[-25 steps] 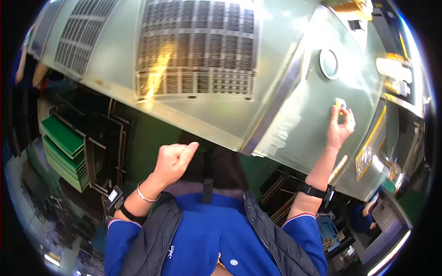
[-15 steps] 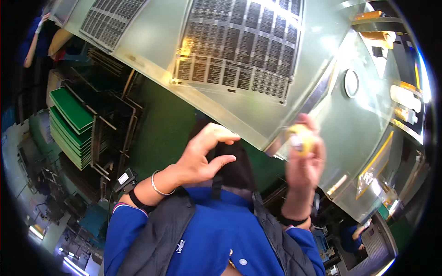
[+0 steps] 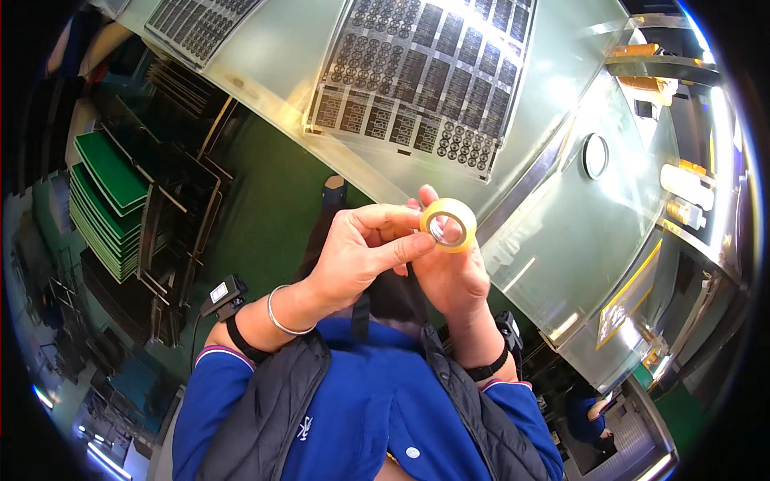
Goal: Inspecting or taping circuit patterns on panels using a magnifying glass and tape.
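Observation:
A small roll of yellowish clear tape [image 3: 460,210] is held up in front of my body, just off the near edge of the glass-topped table [image 3: 265,104]. My right hand [image 3: 453,276] supports the roll from behind, with its fingers partly hidden by it. My left hand [image 3: 365,244] meets the roll from the left, thumb and forefinger pinched at its left rim. Whether a loose tape end lies between them is too small to see. Beyond the hands, a printed dark film sheet [image 3: 425,80] lies on the table.
Another film sheet [image 3: 196,28] lies at the far left of the table. A white ring-shaped roll [image 3: 595,156] rests on the right-hand surface. Green boards [image 3: 112,176] stand stacked in a rack at left. Bottles [image 3: 686,186] sit on a shelf at right. Another person [image 3: 589,417] is at lower right.
My right hand has brought the tape roll leftward from over the table's right part. My left hand, earlier apart with a gap between thumb and fingers, has closed at the roll's rim.

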Tool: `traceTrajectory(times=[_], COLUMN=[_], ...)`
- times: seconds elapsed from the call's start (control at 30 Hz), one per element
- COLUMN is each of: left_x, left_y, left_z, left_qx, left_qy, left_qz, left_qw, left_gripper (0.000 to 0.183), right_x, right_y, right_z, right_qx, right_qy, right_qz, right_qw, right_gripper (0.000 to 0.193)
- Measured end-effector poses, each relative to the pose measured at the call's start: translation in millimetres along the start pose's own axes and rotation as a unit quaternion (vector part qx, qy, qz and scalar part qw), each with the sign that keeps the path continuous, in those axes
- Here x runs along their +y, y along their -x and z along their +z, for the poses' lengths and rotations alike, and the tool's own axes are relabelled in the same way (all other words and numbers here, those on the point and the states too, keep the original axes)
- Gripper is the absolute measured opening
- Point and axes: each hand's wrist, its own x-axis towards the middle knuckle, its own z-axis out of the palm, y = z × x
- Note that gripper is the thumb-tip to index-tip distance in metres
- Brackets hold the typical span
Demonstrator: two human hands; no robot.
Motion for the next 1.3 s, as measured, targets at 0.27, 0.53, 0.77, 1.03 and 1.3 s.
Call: traceTrajectory(times=[0.27, 0.53, 0.77, 1.03, 1.3], left_x=[17.0, 22.1, 30.8, 54.2, 40.2], left_y=[-7.5, -12.1, -21.8, -28.8, -23.4], left_z=[-21.9, -38.6, -36.8, -36.1, -34.0], left_qx=[-0.042, -0.047, -0.061, -0.028, 0.018], left_qy=[-0.234, -0.005, 0.023, -0.003, -0.140], left_qz=[0.193, -0.026, -0.051, -0.141, 0.037], left_qw=[0.952, 0.999, 0.997, 0.990, 0.989], left_gripper=[0.035, 0.062, 0.041, 0.022, 0.011], right_x=[-30.5, -33.3, -35.8, -39.9, -51.2], right_y=[-13.2, -8.5, -8.3, -10.9, -17.9], right_z=[-14.0, -6.4, -4.1, -9.4, -11.8], right_qx=[-0.145, -0.122, -0.105, -0.145, -0.143], right_qy=[0.236, 0.304, 0.365, 0.332, 0.448], right_qz=[0.022, -0.023, -0.024, 0.008, 0.016], right_qw=[0.961, 0.945, 0.925, 0.932, 0.882], right_gripper=[0.030, 0.018, 0.025, 0.026, 0.022])
